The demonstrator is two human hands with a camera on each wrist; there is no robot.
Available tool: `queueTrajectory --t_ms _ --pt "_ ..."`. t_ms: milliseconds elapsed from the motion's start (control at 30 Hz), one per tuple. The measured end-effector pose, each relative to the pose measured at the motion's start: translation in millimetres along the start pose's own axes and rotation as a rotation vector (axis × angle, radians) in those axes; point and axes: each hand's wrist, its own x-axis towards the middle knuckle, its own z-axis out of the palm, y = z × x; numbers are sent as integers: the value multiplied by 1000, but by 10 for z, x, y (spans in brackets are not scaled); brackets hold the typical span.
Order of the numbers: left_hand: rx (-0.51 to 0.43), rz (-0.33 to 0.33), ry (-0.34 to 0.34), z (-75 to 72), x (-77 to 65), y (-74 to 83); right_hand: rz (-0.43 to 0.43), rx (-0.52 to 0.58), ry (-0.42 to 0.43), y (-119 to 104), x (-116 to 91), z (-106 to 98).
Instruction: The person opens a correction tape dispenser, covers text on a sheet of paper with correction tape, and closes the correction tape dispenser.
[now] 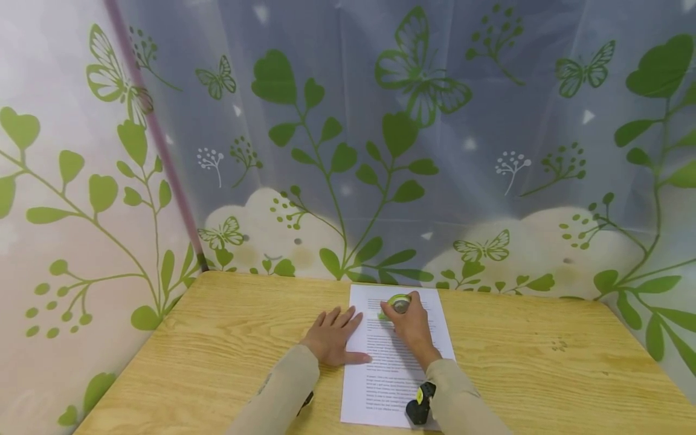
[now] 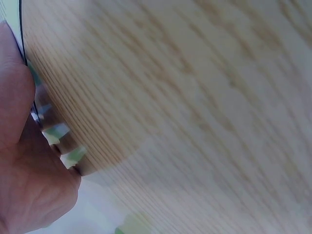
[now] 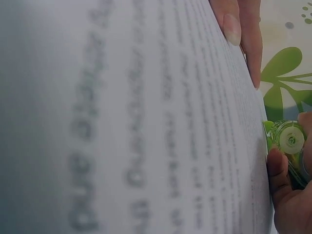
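Note:
A printed sheet of paper (image 1: 356, 399) lies on the wooden table. Across its upper part, my right hand (image 1: 415, 329) grips a green see-through correction tape (image 1: 400, 304), thumb on one side and fingers on the other. The right wrist view shows the pale reel of the correction tape (image 3: 291, 140), with its tip close to the page. My left hand (image 1: 333, 338) lies spread at the sheet's left side, its thumb on the paper and its fingers reaching over the table and edge of the sheet.
The wooden table (image 1: 544, 362) extends to both sides of the sheet. Behind it hangs a curtain (image 1: 489, 151) printed with leaves and butterflies, and another patterned panel (image 1: 65, 241) stands at the left. A black wrist device (image 1: 418, 411) sits by the right sleeve.

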Motion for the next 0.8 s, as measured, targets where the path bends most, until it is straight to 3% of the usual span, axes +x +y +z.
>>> queueTrajectory --t_ms 800 --pt "-11 5 -8 -100 -66 52 1 -33 -13 66 7 -101"
